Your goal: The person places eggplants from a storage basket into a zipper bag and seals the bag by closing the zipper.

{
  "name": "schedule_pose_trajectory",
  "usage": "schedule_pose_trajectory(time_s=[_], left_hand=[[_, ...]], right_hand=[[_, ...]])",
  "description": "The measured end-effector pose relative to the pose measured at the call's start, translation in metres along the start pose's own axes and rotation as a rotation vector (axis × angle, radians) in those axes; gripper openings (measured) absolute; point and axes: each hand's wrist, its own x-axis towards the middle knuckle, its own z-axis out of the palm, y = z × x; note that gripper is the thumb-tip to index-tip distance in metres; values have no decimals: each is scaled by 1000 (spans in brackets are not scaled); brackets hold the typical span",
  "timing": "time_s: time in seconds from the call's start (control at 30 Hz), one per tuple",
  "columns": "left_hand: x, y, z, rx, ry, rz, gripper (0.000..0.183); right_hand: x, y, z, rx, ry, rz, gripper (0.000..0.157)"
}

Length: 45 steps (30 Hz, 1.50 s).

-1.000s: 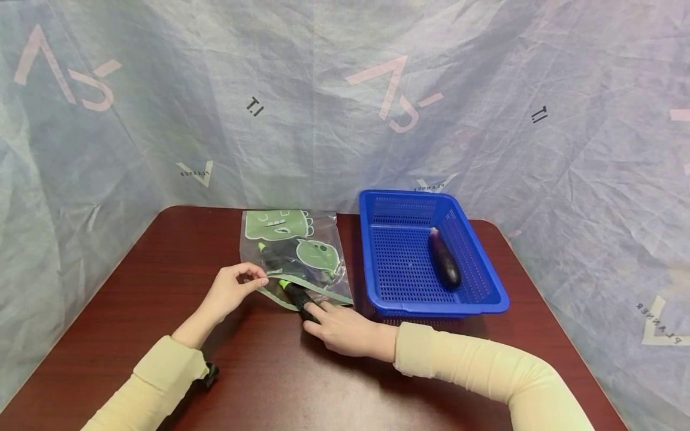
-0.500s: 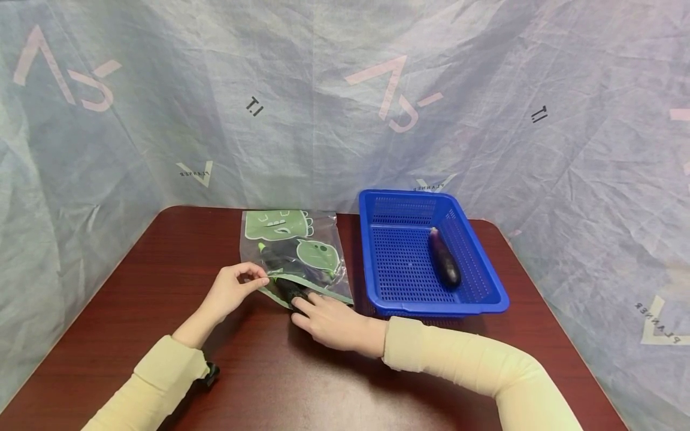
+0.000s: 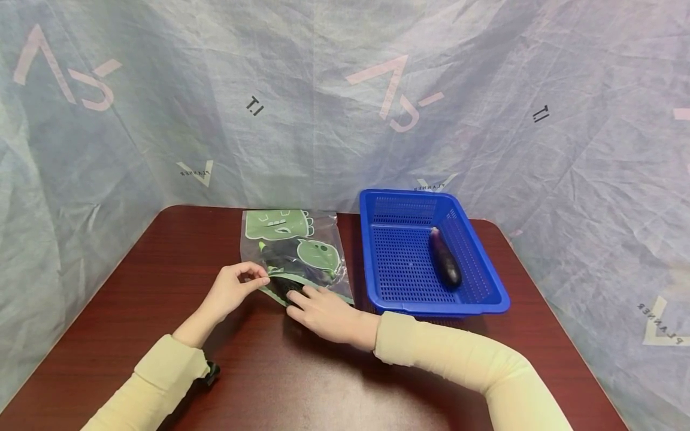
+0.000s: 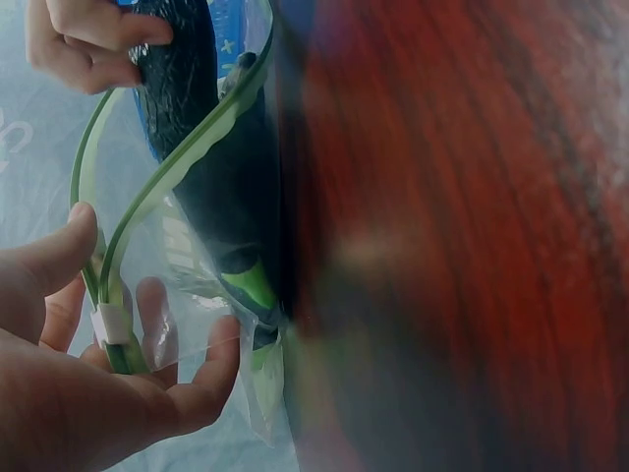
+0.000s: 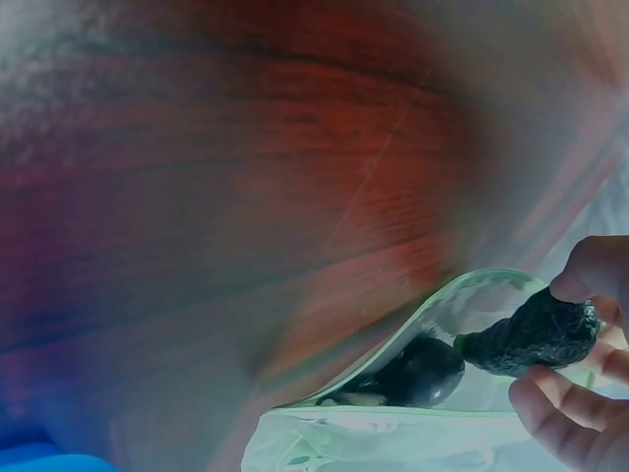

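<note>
A clear zip bag (image 3: 277, 226) with green printed figures lies on the table, mouth toward me. Dark vegetables with bright green ends show through its plastic; a smooth, dark, rounded one (image 5: 432, 372) appears inside in the right wrist view. My left hand (image 3: 232, 290) pinches the bag's left corner by the white slider (image 4: 113, 323), and the mouth gapes. At that mouth my right hand (image 3: 326, 314) holds a long, dark, wrinkled vegetable (image 5: 536, 334) between thumb and fingers, its green-tipped end inside the bag. Plastic and fingers hide part of it.
To the right of the bag stands a blue perforated basket (image 3: 420, 308), with one dark purple eggplant (image 3: 445, 260) lying in it. A grey printed cloth (image 3: 312, 120) hangs behind the reddish-brown table (image 3: 259, 383).
My right hand has moved left and slightly away from me, sliding the wrinkled vegetable deeper into the bag. Its green end has gone under the plastic. My left hand has stayed at the corner.
</note>
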Motion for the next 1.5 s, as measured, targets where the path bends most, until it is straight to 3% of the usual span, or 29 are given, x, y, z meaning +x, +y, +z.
schedule_pose_trajectory(time_s=[0.63, 1.0, 1.5], left_hand=[[2, 1, 0, 21, 15, 13, 10], [2, 4, 1, 12, 6, -1, 9], [2, 4, 2, 5, -7, -4, 10]], right_hand=[[16, 0, 11, -92, 20, 52, 10], [22, -5, 19, -180, 75, 75, 16], [32, -7, 28, -294, 36, 105, 26]])
